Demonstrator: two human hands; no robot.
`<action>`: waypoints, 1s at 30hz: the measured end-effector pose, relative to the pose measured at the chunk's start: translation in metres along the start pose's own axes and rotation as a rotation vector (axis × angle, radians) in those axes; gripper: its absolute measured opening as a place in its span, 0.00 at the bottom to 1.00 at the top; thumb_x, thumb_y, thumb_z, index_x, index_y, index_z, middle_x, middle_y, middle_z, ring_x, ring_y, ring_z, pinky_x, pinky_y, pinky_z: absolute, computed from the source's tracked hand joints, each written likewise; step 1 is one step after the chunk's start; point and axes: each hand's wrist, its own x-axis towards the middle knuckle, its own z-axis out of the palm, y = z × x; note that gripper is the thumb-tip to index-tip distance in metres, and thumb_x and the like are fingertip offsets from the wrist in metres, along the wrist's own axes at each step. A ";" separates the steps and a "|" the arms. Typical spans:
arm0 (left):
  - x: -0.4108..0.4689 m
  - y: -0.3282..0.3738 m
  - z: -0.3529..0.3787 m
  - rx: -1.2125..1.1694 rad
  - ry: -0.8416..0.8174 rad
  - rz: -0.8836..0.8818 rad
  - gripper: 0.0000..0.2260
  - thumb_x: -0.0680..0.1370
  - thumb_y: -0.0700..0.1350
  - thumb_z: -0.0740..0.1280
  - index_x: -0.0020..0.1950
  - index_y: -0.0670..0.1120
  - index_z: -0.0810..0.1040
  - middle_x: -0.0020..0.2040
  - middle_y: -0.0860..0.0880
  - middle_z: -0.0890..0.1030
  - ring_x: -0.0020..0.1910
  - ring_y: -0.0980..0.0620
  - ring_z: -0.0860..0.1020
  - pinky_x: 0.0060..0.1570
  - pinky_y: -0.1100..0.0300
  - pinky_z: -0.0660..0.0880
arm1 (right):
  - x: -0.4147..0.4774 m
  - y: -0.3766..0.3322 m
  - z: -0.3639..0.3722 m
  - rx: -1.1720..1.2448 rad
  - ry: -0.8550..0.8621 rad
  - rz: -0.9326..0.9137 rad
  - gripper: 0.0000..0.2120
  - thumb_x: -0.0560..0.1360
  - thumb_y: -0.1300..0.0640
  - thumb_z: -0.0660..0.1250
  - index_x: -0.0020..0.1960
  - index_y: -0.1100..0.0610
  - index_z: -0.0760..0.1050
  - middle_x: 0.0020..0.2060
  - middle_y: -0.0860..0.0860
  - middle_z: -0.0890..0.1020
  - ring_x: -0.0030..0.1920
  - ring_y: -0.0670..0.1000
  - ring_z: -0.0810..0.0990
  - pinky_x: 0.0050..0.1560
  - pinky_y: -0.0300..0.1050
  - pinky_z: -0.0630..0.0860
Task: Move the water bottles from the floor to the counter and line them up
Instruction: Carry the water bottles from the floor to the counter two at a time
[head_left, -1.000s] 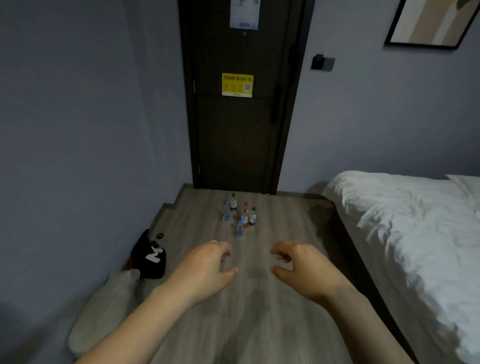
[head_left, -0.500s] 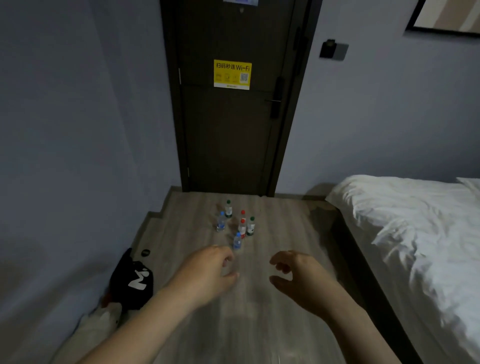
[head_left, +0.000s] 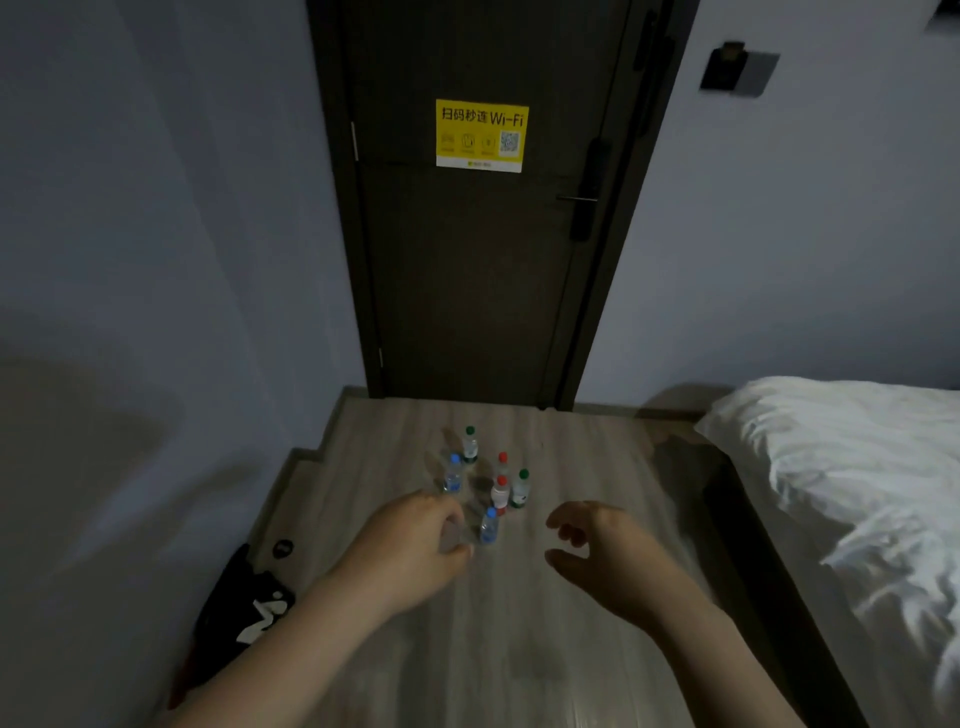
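1. Head view, the task's things: six water bottles (head_left: 500, 493) stand upright in a loose cluster on the wood-grain floor (head_left: 519, 649). They are in front of the dark door (head_left: 467, 286) and apart from its threshold. Two caps are green, two blue, two red.
2. The front blue-capped bottle (head_left: 489, 527) is the one nearest the person. In the picture it sits between the two hands, just beside the left thumb tip and not touched.
3. The left hand (head_left: 410, 551) hovers over the floor with its back up. Its fingers (head_left: 447, 514) are loosely curled and narrow, holding nothing.
4. The right hand (head_left: 608, 556) hovers level with it, a clear gap between them. Its fingers (head_left: 566, 525) curl above the thumb in a wider claw, holding nothing.
5. Left edge: the wall meets the floor in a stepped line. A black bag (head_left: 239, 613) with a white mark lies against it, with a small dark round object (head_left: 283, 548) just beside the bag.
6. Right edge: a dark bed frame (head_left: 753, 545) runs along the floor beneath the white bed (head_left: 857, 467).
7. Open room: bare floor surrounds the cluster on all sides. The strip is wider toward the bed frame than toward the stepped wall.
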 end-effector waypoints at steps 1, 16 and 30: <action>0.014 -0.005 -0.001 0.003 -0.003 0.004 0.11 0.74 0.53 0.68 0.52 0.48 0.78 0.50 0.51 0.79 0.51 0.53 0.77 0.51 0.58 0.74 | 0.014 0.002 -0.001 0.001 -0.009 0.002 0.18 0.75 0.48 0.66 0.64 0.46 0.71 0.54 0.42 0.76 0.48 0.40 0.74 0.52 0.35 0.74; 0.250 -0.095 -0.031 -0.013 -0.101 0.082 0.12 0.74 0.52 0.68 0.53 0.47 0.78 0.51 0.51 0.80 0.51 0.53 0.78 0.52 0.59 0.74 | 0.229 0.015 -0.016 0.039 -0.064 0.159 0.17 0.77 0.49 0.65 0.65 0.45 0.69 0.57 0.43 0.75 0.53 0.41 0.74 0.54 0.35 0.75; 0.404 -0.124 -0.003 -0.074 -0.224 -0.012 0.17 0.70 0.56 0.66 0.49 0.45 0.78 0.47 0.49 0.79 0.47 0.50 0.78 0.50 0.56 0.74 | 0.371 0.086 -0.028 0.061 -0.186 0.208 0.17 0.76 0.48 0.66 0.65 0.47 0.71 0.55 0.43 0.77 0.49 0.41 0.74 0.52 0.36 0.76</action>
